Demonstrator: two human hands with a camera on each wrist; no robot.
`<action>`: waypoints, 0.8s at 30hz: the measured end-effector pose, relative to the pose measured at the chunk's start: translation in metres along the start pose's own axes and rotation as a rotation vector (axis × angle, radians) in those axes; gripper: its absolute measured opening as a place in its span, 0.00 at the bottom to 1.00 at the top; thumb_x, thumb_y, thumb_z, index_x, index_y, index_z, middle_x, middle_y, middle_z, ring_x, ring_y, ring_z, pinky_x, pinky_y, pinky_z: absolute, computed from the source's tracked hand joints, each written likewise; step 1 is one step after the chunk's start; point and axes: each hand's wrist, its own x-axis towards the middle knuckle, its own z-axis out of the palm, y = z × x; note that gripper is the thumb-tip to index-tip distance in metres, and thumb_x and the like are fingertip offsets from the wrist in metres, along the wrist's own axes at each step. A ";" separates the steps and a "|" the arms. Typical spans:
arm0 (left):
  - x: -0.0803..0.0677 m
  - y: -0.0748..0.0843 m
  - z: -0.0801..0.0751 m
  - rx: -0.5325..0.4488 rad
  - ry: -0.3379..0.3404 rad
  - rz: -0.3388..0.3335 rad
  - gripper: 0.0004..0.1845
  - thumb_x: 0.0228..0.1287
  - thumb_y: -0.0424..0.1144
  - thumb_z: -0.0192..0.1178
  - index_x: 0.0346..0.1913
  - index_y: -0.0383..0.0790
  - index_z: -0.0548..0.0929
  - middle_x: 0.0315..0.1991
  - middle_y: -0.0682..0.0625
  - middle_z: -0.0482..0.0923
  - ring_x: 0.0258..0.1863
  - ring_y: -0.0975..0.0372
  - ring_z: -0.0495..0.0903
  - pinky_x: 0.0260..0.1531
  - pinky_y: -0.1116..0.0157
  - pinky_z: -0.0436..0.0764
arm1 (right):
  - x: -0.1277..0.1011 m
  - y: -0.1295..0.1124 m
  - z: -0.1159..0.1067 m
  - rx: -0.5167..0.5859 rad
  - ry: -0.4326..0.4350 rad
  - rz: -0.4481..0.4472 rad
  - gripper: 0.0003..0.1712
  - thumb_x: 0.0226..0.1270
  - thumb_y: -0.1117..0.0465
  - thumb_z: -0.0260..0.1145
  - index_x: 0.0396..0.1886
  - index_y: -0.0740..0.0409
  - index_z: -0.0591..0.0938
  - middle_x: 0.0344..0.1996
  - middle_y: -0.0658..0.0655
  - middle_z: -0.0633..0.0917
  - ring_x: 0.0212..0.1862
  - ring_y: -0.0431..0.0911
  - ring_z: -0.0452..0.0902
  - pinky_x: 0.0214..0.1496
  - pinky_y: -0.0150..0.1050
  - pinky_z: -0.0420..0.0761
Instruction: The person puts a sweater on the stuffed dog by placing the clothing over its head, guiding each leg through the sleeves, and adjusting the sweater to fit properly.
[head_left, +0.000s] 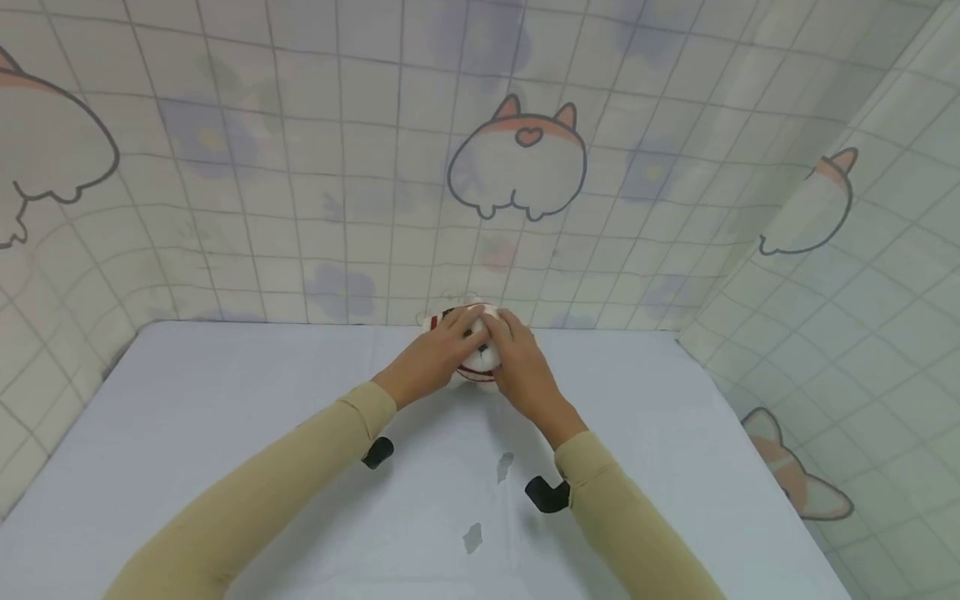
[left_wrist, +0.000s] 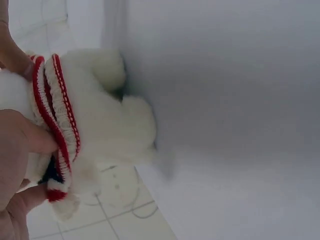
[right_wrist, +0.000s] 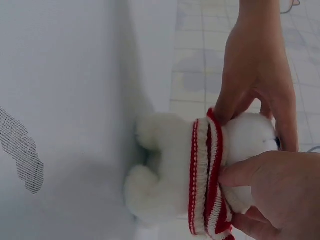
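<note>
Plush toy (head_left: pixel 480 354) at 12 o'clock on table (head_left: pixel 225 400), long axis upright. Left hand (head_left: pixel 435 354) and right hand (head_left: pixel 521 367) both pinching its red-striped scarf (right_wrist: pixel 207 175).

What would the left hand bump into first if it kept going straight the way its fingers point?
The left hand already touches the white plush toy at its red-and-white knitted band, so the toy comes first. Beyond the toy, probably the tiled backdrop with cartoon animals, though depth is hard to judge.

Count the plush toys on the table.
1: a white plush toy with a red-striped knit band, at the table's far edge, held by left hand and right hand.
</note>
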 end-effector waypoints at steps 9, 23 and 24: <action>0.002 -0.003 0.003 -0.067 -0.109 -0.038 0.42 0.54 0.18 0.60 0.70 0.52 0.65 0.75 0.39 0.51 0.73 0.45 0.57 0.44 0.61 0.85 | 0.004 0.008 0.004 0.031 -0.104 0.046 0.45 0.55 0.73 0.71 0.70 0.51 0.62 0.67 0.65 0.67 0.59 0.61 0.73 0.59 0.52 0.78; 0.004 -0.010 0.008 -0.244 -0.175 -0.038 0.33 0.60 0.21 0.58 0.66 0.53 0.73 0.75 0.34 0.49 0.71 0.43 0.62 0.62 0.50 0.74 | -0.003 0.021 0.008 0.159 -0.221 0.075 0.46 0.63 0.70 0.66 0.74 0.36 0.58 0.72 0.63 0.60 0.62 0.63 0.72 0.56 0.52 0.80; 0.005 -0.010 0.009 -0.256 -0.185 -0.040 0.33 0.60 0.21 0.58 0.66 0.52 0.73 0.75 0.33 0.49 0.71 0.42 0.62 0.62 0.49 0.73 | -0.004 0.023 0.008 0.168 -0.238 0.078 0.46 0.63 0.70 0.66 0.75 0.35 0.57 0.73 0.63 0.59 0.63 0.63 0.71 0.56 0.52 0.80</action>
